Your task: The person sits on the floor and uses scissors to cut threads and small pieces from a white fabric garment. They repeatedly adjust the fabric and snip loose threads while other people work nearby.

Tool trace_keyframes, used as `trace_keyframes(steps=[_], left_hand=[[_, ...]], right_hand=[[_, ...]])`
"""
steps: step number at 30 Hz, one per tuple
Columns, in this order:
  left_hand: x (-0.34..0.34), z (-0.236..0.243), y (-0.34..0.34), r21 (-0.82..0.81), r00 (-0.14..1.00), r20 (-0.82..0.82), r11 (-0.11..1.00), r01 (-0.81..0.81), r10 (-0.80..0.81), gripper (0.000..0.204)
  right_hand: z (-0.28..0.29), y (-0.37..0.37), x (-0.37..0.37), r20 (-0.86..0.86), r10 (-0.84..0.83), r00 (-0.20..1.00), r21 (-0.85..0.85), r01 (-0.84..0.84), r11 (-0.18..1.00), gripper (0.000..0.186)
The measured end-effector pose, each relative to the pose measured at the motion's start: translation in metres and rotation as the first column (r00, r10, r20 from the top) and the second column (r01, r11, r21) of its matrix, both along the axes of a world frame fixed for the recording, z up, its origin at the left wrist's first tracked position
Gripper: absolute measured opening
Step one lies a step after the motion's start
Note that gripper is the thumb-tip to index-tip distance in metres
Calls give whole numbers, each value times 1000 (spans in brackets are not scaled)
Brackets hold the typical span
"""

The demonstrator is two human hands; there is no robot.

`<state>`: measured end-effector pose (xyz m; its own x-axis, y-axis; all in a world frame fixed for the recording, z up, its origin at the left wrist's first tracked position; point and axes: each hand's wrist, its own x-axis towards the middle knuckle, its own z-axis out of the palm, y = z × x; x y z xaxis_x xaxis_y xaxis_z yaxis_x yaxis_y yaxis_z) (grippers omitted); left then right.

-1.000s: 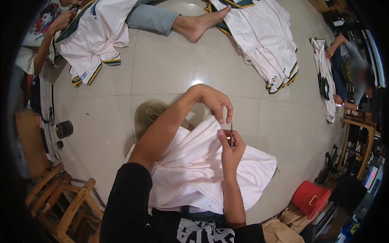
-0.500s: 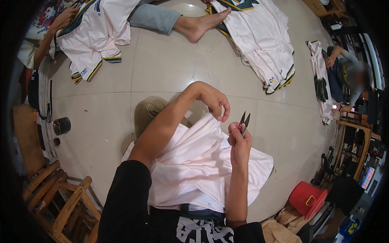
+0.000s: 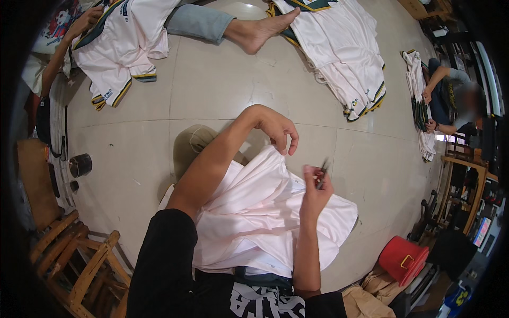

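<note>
A pale pinkish-white garment [image 3: 249, 212] lies bunched over my lap, with a dark green edge near my waist. My left hand [image 3: 275, 130] is closed, pinching a raised fold of this cloth and lifting it to a peak. To the right of that peak, my right hand [image 3: 317, 193] grips a small pair of thread snips [image 3: 322, 174]. Their dark blades point up and away and look slightly blurred. The snips are apart from the cloth, and how wide their blades stand cannot be made out.
White garments with green and yellow trim [image 3: 344, 53] lie on the tiled floor [image 3: 222, 95] ahead. A co-worker's bare foot [image 3: 257, 40] and hand [image 3: 87, 21] are near them. Another person [image 3: 456, 95] works at far right. A red bucket [image 3: 400, 259] and wooden stools [image 3: 85, 265] flank me.
My right hand has turned, so the snips show narrower and sit a little lower. My left hand keeps its pinch, almost unmoved. The person at far right has shifted their hands on the garment.
</note>
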<state>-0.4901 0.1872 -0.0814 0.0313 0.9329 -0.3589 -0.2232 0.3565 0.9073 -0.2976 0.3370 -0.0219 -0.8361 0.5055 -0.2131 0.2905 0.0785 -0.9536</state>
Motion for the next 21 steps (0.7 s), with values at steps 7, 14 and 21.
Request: trace_keyframes(steps=[7,14,21], left_hand=[[0,1,-4,20,1000,-10,1000,-19,19,28],[1,6,-4,81,1000,-1,997,8,-8,27],[-2,-9,-3,153,997,54,987,54,-63,20]], right_hand=[[-21,-20,-3,33,334,942,238,-332,913,11],[-10,-9,-11,195,270,943,-451,-158,878,14],[-5,-6,-16,224,236,946,-403,-130,906,14]])
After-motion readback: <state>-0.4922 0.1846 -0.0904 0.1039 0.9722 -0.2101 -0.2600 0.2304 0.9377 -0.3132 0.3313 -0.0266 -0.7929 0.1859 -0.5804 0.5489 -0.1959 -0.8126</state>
